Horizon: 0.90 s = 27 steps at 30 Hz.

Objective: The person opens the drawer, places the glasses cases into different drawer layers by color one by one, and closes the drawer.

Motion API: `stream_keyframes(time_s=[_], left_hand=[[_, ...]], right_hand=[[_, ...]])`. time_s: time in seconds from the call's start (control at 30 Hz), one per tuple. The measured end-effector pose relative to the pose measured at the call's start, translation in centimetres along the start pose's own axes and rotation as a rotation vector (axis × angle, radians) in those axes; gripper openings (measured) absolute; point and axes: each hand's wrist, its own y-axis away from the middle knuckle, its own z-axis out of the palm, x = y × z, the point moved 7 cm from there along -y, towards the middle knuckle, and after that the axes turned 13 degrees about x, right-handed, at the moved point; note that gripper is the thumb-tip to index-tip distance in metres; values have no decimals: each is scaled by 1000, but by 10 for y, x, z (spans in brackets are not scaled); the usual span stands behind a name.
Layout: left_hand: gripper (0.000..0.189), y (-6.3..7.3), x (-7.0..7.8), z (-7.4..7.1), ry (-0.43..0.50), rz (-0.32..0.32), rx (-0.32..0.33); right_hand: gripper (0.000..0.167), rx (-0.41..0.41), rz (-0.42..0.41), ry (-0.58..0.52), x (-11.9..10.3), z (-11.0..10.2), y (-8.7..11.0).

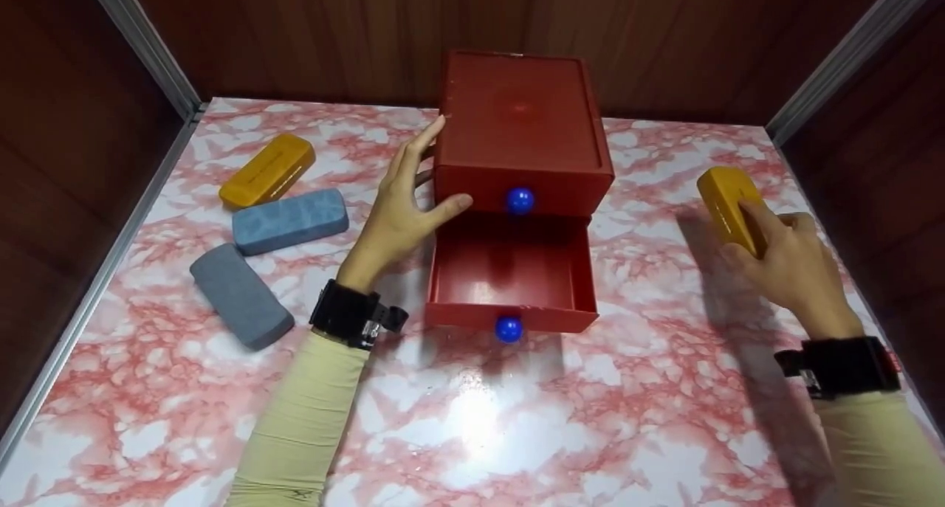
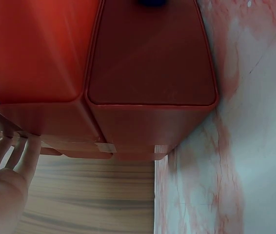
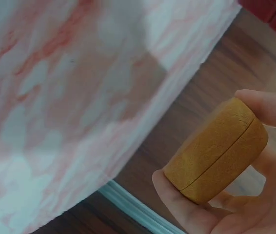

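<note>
A red two-drawer cabinet (image 1: 520, 108) stands at the back middle, its lower drawer (image 1: 509, 315) pulled out with nothing visible inside. The upper drawer, with a blue knob (image 1: 520, 201), is closed. My left hand (image 1: 402, 208) rests against the cabinet's left side, fingers stretched along it and the thumb on the front face. In the left wrist view, the fingertips (image 2: 30, 144) touch the red side wall. Off to the right, my right hand (image 1: 794, 267) grips a yellow glasses case (image 1: 727, 204) between thumb and fingers. The right wrist view shows the case (image 3: 218, 151) end-on, its lid seam closed.
On the table's left lie another yellow glasses case (image 1: 268, 171), a blue glasses case (image 1: 291, 221) and a grey glasses case (image 1: 241, 297). Dark wooden panels (image 1: 332, 35) with metal edge strips enclose the red-and-white marbled table (image 1: 472, 448).
</note>
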Motion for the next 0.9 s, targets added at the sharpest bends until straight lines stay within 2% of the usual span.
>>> stream_keyframes(time_s=[0.17, 0.37, 0.57, 0.9], left_hand=[[91, -1, 2, 0, 1, 9, -2], [91, 0, 3, 0, -8, -6, -2], [90, 1, 4, 0, 3, -20, 0], [89, 0, -1, 1, -9, -2, 2]], right_hand=[[68, 29, -47, 6, -14, -12, 5], [69, -22, -18, 5, -23, -22, 13], [69, -32, -32, 13, -34, -31, 19], [67, 11, -102, 7, -60, -52, 37]])
